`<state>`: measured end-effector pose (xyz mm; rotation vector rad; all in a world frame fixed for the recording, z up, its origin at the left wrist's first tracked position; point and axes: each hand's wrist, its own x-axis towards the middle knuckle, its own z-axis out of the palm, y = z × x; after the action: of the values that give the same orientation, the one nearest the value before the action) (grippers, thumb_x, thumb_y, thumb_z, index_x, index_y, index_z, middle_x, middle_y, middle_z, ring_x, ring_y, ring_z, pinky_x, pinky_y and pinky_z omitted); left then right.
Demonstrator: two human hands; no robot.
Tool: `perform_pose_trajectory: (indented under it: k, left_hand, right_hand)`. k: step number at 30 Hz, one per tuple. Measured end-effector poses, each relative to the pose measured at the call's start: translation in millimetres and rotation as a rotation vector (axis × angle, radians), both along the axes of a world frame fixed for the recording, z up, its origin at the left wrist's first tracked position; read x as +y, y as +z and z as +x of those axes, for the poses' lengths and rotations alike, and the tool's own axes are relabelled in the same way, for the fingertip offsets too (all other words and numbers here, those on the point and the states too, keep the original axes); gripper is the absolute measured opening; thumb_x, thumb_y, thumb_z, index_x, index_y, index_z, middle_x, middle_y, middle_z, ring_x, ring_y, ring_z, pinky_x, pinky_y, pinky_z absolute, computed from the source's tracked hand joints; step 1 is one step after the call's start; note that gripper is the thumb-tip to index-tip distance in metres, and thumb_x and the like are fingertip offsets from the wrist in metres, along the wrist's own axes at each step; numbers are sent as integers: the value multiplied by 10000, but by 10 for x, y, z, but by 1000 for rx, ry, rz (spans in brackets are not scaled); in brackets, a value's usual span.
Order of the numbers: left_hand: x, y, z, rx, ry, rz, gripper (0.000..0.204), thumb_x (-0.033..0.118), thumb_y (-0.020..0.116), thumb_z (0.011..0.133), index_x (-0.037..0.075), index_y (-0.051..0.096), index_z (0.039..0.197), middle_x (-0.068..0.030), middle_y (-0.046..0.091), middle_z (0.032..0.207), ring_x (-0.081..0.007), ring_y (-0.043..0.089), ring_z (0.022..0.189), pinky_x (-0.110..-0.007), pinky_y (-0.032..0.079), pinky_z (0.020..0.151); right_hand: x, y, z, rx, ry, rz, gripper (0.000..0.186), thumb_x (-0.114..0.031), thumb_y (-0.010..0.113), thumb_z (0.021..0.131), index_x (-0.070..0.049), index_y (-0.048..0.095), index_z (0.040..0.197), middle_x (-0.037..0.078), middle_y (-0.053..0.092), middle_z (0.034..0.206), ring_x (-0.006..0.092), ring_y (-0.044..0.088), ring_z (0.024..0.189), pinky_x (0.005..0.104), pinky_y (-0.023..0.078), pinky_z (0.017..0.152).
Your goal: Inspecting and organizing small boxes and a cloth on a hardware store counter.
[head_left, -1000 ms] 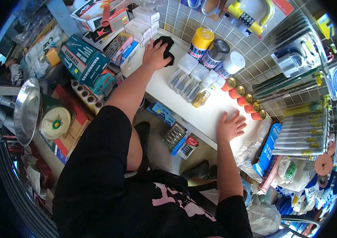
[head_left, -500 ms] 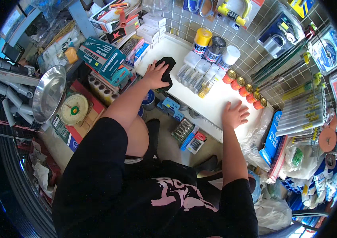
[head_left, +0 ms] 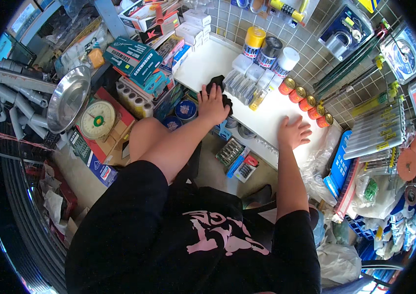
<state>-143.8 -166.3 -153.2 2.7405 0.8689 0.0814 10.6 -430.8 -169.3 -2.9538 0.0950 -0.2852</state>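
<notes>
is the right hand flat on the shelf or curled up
Flat. The right hand lies palm down with fingers spread on the white shelf, holding nothing, beside the row of small orange tins.

Teal rectangular box with white print, tilted, left of the white shelf. White and red flat cartons stacked above it. Small white boxes piled near the shelf's far corner. Three spray cans at the back of the shelf, capped yellow, grey and white, with labelled bodies. Blue blister pack holding a padlock, hung on the wire grid. Blue flat packet standing at right. Small red and blue blister cards below the shelf edge.
</notes>
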Motion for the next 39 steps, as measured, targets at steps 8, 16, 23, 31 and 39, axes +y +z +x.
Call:
perform_pose_trajectory:
  k: [8,16,23,31,39]
  left_hand:
    - [-556,-23,-256,-85,-102,-24,942,435,704,880,25,271,1609,-160,202,1700,-485,78,1566,-607,154,1256]
    - [-638,20,-364,-66,-287,4,957,438,728,872,28,270,1605,-164,224,1691,-450,116,1572,-569,101,1279]
    - [-336,74,-377,-20,-68,22,899,389,707,868,63,306,1604,-130,252,1694,-419,158,1572,-535,99,1288]
    - [-258,13,-336,-171,-247,23,705,231,684,861,20,470,1499,-158,413,1608,-465,262,1523,-614,184,1251]
    - [-973,64,-373,-311,-881,-452,321,101,660,871,18,689,1180,-158,664,1326,-403,506,1377,-543,382,1162]
  right_hand:
    - [13,-14,15,-6,-3,-3,794,-619,471,971,-184,325,1619,297,209,1672,525,145,1549,699,103,1211]
    - [-37,-62,42,-27,4,-11,800,-629,472,968,-183,331,1617,300,217,1667,532,155,1543,703,106,1208]
    - [-7,-6,18,5,12,8,814,-638,467,962,-182,328,1621,301,201,1676,520,142,1553,696,96,1215]
    - [-4,-16,32,-10,3,8,796,-621,466,973,-178,325,1619,310,203,1672,524,135,1553,705,92,1210]
    - [-12,-16,19,-9,5,11,801,-628,476,974,-170,327,1614,314,206,1669,532,140,1548,709,98,1205]
